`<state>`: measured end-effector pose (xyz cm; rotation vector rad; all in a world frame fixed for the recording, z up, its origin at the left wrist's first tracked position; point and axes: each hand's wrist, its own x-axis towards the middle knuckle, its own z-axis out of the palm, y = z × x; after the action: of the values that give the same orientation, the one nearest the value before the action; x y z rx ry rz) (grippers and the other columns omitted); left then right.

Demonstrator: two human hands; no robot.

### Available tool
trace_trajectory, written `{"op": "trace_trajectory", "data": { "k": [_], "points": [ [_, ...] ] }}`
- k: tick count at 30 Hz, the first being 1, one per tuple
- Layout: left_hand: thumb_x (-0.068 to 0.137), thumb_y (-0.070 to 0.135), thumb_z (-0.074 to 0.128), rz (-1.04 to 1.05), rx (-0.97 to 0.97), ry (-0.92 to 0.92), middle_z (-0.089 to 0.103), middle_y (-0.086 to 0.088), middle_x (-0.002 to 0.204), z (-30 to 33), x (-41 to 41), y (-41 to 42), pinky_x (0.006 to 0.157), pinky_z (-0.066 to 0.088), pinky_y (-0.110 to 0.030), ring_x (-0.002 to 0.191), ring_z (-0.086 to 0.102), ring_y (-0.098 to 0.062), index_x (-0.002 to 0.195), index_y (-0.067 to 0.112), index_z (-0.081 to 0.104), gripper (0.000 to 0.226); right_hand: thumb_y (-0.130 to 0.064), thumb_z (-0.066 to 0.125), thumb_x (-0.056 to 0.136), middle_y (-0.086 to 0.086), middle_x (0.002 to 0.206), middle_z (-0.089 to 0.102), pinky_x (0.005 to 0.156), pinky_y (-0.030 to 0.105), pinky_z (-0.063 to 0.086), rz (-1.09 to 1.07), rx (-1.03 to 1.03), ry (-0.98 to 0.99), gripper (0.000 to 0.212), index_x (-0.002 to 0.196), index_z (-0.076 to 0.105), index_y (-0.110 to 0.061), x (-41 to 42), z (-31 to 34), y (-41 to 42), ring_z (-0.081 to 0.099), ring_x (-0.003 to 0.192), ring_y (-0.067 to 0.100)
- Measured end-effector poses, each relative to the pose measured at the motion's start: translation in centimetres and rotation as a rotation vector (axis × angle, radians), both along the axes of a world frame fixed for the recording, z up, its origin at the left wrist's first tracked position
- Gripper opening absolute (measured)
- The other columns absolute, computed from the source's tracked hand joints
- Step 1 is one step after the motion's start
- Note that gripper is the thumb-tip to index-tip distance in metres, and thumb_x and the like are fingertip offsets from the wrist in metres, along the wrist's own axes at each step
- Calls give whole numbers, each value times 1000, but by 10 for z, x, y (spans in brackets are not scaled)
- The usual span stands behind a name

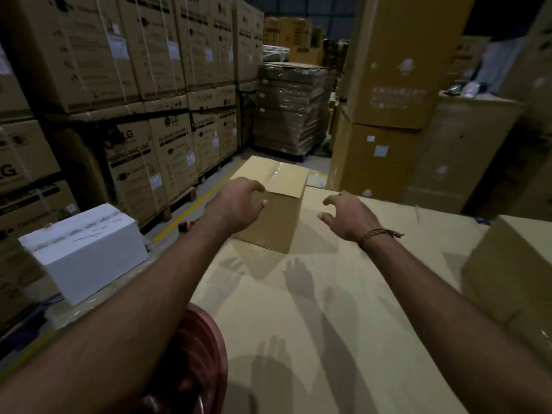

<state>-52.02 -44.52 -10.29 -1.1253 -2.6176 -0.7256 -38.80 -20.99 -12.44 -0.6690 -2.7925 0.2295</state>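
**A:** Where do we find the brown box [283,222]?

**B:** We see it standing upright on the broad cardboard surface [328,309], towards the far left edge. Clear tape [276,171] runs along its top seam, and we read no print on it.

**A:** And the grip of each hand?

**B:** The left hand [239,204] is at the box's near left corner with its fingers apart and loosely bent, clasping nothing. We cannot tell whether it touches the card. The right hand [349,216] hovers just right of the box and apart from it. Its grip is spread wide and empty, and there is a bracelet [376,233] at the wrist.

**A:** What writing can we make out further off?

**B:** To the left lies a white box [89,258] with handwriting too blurred for us to read. Behind it, the stacked cartons [167,150] say "LG" and "WASHING MACHINE". A yellow line [191,210] runs along the floor beside them. The tall cartons [388,85] on the right carry small labels that we cannot read.
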Motion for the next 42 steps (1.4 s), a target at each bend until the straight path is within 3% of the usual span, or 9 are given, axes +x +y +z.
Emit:
{"op": "trace_trajectory", "data": {
  "k": [3,7,14,20,25,29,34,42],
  "points": [
    [99,44,66,-69,-52,44,62,0,139,10,41,21,108,48,-42,131,55,-22,133,26,67,39,-52,62,102,5,141,60,103,44,52,-14,-22,56,46,137,65,-23,59,12,-3,60,127,26],
    [89,56,60,-156,-55,45,67,1,130,18,96,47,101,54,-51,123,60,-22,127,27,70,48,-53,61,101,2,134,63,98,44,55,-59,-29,93,44,135,65,-24,142,20,-1,64,118,23],
    [98,42,68,-282,16,111,67,-1,129,24,232,95,104,50,-44,123,59,-22,126,26,71,32,-50,59,104,-1,132,63,95,40,55,-166,67,128,43,138,63,-24,303,35,15,61,118,21],
    [98,45,64,-319,72,79,68,3,128,9,360,134,99,54,-46,121,60,-20,126,27,71,33,-47,61,103,-1,131,63,87,40,57,-276,118,121,41,137,64,-25,446,39,39,64,112,24],
    [101,42,63,-339,44,59,64,4,138,-8,442,172,102,53,-43,129,56,-18,135,28,66,36,-43,61,103,0,132,63,91,40,57,-345,109,116,40,138,62,-23,541,37,61,63,114,24],
    [101,42,63,-367,55,63,63,6,140,-13,479,206,101,54,-41,130,55,-17,138,29,64,39,-43,63,103,0,134,62,88,35,54,-402,129,123,43,141,61,-23,590,38,87,63,114,22],
    [100,38,65,-426,119,62,63,4,140,-4,500,256,102,53,-41,130,55,-18,139,26,63,41,-45,60,103,2,133,61,90,42,56,-483,157,126,42,140,58,-23,621,46,129,62,116,26],
    [100,40,66,-548,184,29,61,4,143,3,519,354,104,49,-39,133,53,-17,141,26,61,44,-45,58,104,3,140,56,90,36,55,-595,202,176,48,146,52,-22,649,64,205,60,119,22]
  ]
}}
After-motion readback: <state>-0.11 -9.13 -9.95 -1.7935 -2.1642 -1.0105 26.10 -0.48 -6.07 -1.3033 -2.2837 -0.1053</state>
